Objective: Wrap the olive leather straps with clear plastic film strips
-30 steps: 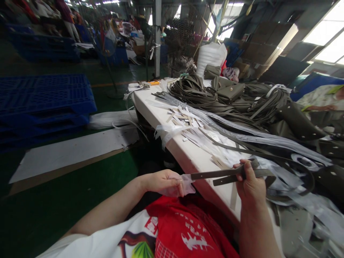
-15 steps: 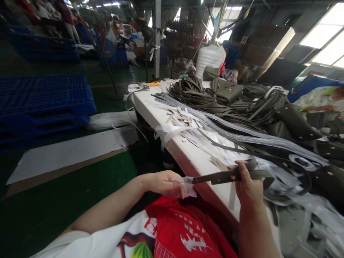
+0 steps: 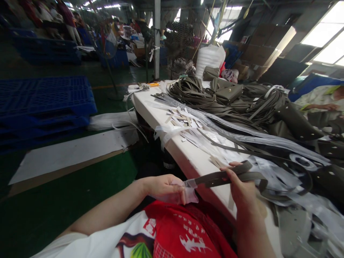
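My left hand (image 3: 169, 188) is closed on a clear plastic sleeve (image 3: 191, 195) in front of my red apron. One end of an olive-grey strap (image 3: 212, 177) sits inside the mouth of that sleeve. My right hand (image 3: 243, 190) grips the same strap farther along, thumb and fingers pinched round it. Beyond the right hand the strap loops back over the table edge (image 3: 185, 157). Just past the right fingers lie small beige paper strips (image 3: 216, 162) on the white tabletop.
Piled olive straps (image 3: 188, 89) and bags (image 3: 228, 92) cover the table's far side. Paper scraps (image 3: 185, 120) and clear plastic sleeves (image 3: 268, 138) lie nearer. A co-worker's arm (image 3: 325, 106) shows at the right. Blue pallets (image 3: 45, 104) and a flat board (image 3: 72, 154) are on the floor left.
My right hand has slid left along the strap, closer to my left hand. The strap's end now reaches slightly into the plastic sleeve.
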The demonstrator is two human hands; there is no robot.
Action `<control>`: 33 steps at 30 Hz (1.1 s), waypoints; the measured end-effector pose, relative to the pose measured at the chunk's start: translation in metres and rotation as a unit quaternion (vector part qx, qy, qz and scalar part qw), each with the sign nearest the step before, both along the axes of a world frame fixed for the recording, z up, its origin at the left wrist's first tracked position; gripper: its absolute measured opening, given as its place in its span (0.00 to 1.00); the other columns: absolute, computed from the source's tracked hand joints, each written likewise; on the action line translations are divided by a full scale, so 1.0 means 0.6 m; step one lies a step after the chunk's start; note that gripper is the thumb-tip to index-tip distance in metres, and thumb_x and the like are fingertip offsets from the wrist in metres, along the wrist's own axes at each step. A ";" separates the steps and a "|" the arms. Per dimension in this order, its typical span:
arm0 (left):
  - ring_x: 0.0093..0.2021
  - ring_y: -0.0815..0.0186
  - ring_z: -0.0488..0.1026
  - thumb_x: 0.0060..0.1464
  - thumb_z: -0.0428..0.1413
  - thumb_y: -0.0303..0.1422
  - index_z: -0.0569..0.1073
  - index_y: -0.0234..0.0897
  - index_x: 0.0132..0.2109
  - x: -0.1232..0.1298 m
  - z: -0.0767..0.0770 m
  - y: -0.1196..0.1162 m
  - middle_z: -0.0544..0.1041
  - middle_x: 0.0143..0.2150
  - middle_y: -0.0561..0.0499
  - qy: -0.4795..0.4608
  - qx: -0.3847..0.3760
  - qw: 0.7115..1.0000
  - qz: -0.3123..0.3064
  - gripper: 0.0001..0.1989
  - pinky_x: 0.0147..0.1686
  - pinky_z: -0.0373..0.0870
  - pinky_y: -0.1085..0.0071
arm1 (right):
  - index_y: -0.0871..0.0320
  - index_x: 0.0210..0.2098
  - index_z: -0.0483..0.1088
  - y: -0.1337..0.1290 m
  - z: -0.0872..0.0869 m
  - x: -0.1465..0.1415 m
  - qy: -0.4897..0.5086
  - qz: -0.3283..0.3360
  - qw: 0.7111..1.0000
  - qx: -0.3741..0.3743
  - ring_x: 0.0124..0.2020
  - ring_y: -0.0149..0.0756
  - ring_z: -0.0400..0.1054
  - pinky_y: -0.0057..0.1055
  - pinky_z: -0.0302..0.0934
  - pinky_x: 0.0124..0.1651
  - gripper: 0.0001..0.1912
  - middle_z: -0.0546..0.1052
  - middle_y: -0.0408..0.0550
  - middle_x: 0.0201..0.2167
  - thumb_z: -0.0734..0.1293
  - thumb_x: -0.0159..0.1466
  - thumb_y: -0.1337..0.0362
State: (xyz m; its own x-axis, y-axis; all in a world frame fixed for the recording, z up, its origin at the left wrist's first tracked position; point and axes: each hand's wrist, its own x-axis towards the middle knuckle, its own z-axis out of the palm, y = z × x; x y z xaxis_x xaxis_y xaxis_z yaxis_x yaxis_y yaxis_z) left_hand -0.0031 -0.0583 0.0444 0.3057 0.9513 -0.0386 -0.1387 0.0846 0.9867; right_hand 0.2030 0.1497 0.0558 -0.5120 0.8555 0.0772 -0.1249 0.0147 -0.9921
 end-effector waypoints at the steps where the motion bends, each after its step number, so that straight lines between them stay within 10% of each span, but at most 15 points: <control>1: 0.37 0.65 0.73 0.61 0.49 0.53 0.80 0.31 0.39 0.002 -0.001 0.000 0.79 0.37 0.43 0.000 -0.003 1.000 -0.003 0.28 0.42 0.69 0.71 | 0.57 0.41 0.70 -0.004 -0.002 0.001 -0.008 0.039 0.999 -0.015 0.22 0.33 0.71 0.31 0.67 0.29 0.19 0.81 0.47 0.30 0.76 0.54 0.57; 6: 0.40 0.64 0.73 0.62 0.47 0.53 0.80 0.31 0.40 0.010 -0.008 0.003 0.78 0.38 0.44 0.028 -0.004 1.000 -0.008 0.29 0.47 0.68 0.70 | 0.59 0.39 0.74 -0.025 -0.013 -0.004 -0.062 0.155 0.983 -0.075 0.23 0.35 0.69 0.30 0.64 0.28 0.17 0.74 0.44 0.19 0.72 0.59 0.52; 33: 0.41 0.62 0.75 0.64 0.47 0.51 0.79 0.32 0.36 0.097 -0.047 -0.029 0.79 0.38 0.45 0.024 -0.064 0.987 0.147 0.27 0.49 0.69 0.68 | 0.61 0.32 0.78 -0.089 -0.056 -0.016 -0.195 0.246 0.945 -0.084 0.28 0.36 0.70 0.30 0.65 0.32 0.20 0.79 0.49 0.27 0.73 0.55 0.49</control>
